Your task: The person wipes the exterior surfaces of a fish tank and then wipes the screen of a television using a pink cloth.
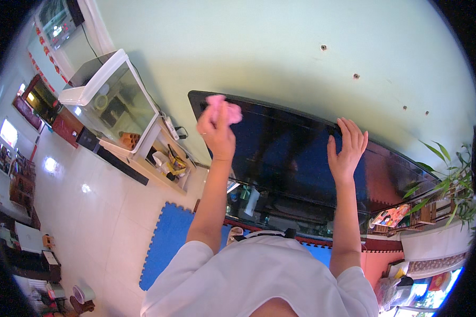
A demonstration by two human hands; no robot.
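A large flat-screen television [279, 144] with a black frame stands before me, close to a pale green wall. My left hand [219, 132] grips a bunched pink cloth [231, 113] at the upper left corner of the screen; the cloth is slightly blurred. Toward the right, my right hand [347, 148] rests on the top edge of the television, fingers over the rim and thumb on the screen side. Nothing is seen in the right hand. Dark reflections lie across the glossy screen.
A glass fish tank [115, 107] with a white hood sits on a wooden cabinet [158, 158] at left, a power strip [170, 127] beside it. Leafy plant stems [444, 184] overlap the television's right end. Blue foam mats [164, 241] cover floor near my feet. Screw holes [356, 76] mark the wall.
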